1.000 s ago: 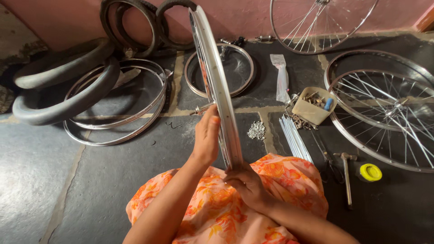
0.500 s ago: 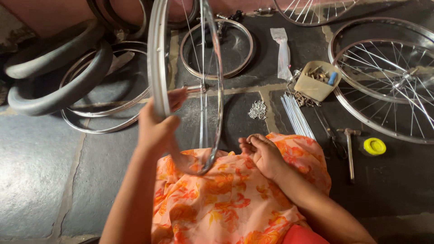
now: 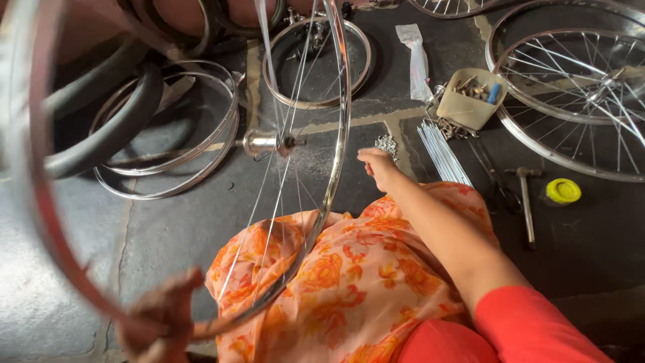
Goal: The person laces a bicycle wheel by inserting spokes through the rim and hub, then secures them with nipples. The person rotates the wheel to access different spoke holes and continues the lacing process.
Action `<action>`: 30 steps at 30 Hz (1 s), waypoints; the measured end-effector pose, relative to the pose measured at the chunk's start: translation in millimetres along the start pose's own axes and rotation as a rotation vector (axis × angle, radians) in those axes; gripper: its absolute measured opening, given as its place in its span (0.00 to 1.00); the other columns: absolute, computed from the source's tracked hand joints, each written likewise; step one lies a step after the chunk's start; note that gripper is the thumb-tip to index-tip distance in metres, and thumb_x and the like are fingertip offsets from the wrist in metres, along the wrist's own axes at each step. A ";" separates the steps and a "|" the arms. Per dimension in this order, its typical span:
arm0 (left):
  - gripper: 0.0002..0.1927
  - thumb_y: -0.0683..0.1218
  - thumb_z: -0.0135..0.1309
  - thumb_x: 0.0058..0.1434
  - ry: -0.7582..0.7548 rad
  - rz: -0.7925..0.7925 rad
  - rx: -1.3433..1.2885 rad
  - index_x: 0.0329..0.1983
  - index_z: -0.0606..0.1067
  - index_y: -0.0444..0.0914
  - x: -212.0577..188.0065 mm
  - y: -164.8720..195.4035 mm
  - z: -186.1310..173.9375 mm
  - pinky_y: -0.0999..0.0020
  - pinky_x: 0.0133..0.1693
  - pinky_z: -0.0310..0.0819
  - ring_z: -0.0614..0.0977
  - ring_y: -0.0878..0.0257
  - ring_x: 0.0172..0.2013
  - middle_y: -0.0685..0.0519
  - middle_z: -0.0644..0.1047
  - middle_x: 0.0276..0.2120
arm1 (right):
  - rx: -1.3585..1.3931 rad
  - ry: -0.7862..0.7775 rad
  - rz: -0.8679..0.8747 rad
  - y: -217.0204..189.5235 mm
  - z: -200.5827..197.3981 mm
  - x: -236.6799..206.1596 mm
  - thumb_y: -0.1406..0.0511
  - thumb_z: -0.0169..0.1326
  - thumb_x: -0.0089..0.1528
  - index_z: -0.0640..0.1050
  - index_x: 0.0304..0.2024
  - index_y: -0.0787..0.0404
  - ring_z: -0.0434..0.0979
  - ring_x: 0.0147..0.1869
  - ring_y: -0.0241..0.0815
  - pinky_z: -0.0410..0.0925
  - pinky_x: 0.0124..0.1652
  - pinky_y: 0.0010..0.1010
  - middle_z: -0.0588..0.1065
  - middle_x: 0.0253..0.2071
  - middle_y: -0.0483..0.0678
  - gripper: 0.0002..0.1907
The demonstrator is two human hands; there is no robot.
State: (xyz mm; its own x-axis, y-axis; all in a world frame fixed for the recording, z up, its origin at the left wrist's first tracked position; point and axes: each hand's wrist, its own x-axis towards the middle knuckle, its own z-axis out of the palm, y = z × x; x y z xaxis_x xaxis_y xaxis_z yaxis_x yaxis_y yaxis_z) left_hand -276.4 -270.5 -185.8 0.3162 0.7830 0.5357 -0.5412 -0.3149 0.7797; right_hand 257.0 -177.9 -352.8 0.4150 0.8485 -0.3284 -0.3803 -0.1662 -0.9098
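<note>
Wheel (image 3: 201, 168) stands tilted over the person's lap, hub (image 3: 265, 142) and a few spokes strung inside the rim. Left hand (image 3: 161, 323) grips the rim at its lower edge, blurred. Right hand (image 3: 377, 167) reaches out to a small heap of nipples (image 3: 386, 144) on the floor, fingers curled; whether it has any, I cannot tell. Loose spokes (image 3: 443, 153) lie just beside.

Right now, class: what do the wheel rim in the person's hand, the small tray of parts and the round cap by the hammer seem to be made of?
Wheel rim: bright polished metal, probably steel or chrome-plated, judging by its mirror-like sheen. Small tray: looks like beige cardboard or plastic, matte. Round cap: glossy yellow, likely plastic. The left hand grips the rim.
</note>
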 end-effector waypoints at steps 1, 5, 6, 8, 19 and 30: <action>0.19 0.39 0.66 0.61 -0.055 0.024 -0.021 0.52 0.76 0.27 -15.7 -4.3 -17.4 0.37 0.69 0.68 0.77 0.37 0.63 0.26 0.76 0.56 | -0.044 -0.019 -0.049 -2.3 9.4 3.7 0.68 0.62 0.55 0.80 0.45 0.57 0.65 0.26 0.30 0.62 0.28 0.22 0.73 0.27 0.38 0.15; 0.19 0.39 0.66 0.59 -0.137 -0.029 0.086 0.51 0.77 0.26 -80.1 -19.3 -69.3 0.40 0.64 0.72 0.80 0.38 0.57 0.27 0.78 0.52 | -0.175 0.033 -0.101 -1.9 43.2 18.0 0.71 0.64 0.54 0.79 0.44 0.59 0.65 0.27 0.30 0.62 0.29 0.22 0.71 0.29 0.38 0.15; 0.19 0.39 0.66 0.58 -0.144 -0.082 0.185 0.51 0.77 0.26 -97.1 -21.0 -77.0 0.41 0.63 0.73 0.81 0.38 0.56 0.27 0.79 0.51 | -0.157 0.032 -0.168 0.9 49.5 20.8 0.72 0.65 0.55 0.79 0.44 0.61 0.65 0.28 0.31 0.62 0.29 0.23 0.69 0.29 0.39 0.14; 0.19 0.39 0.67 0.57 -0.121 -0.179 0.388 0.50 0.78 0.26 -129.9 -27.6 -87.3 0.42 0.60 0.76 0.82 0.39 0.53 0.27 0.80 0.49 | -0.031 0.021 -0.229 8.3 55.5 24.0 0.74 0.65 0.56 0.78 0.43 0.63 0.69 0.31 0.33 0.65 0.32 0.25 0.69 0.30 0.40 0.14; 0.15 0.36 0.59 0.63 0.064 -0.416 0.241 0.52 0.78 0.23 -202.2 -30.2 -160.0 0.35 0.60 0.73 0.82 0.33 0.54 0.26 0.80 0.52 | 0.240 0.127 -0.219 10.1 53.7 20.5 0.79 0.62 0.54 0.75 0.38 0.62 0.78 0.36 0.36 0.77 0.39 0.31 0.71 0.31 0.38 0.14; 0.09 0.45 0.55 0.66 -0.377 -0.194 0.533 0.43 0.78 0.33 -137.1 52.5 -55.0 0.43 0.56 0.78 0.81 0.41 0.62 0.35 0.82 0.55 | 0.304 0.031 -0.186 -11.3 34.5 7.3 0.80 0.60 0.54 0.75 0.40 0.62 0.80 0.38 0.40 0.77 0.43 0.33 0.77 0.34 0.45 0.15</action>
State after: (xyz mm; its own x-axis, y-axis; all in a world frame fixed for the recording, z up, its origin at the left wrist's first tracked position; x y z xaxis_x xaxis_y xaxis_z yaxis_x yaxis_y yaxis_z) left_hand -391.0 -364.8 -236.1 0.6711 0.6422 0.3705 -0.0193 -0.4845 0.8746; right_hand 235.9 -152.4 -336.1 0.5235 0.8336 -0.1761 -0.5221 0.1506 -0.8395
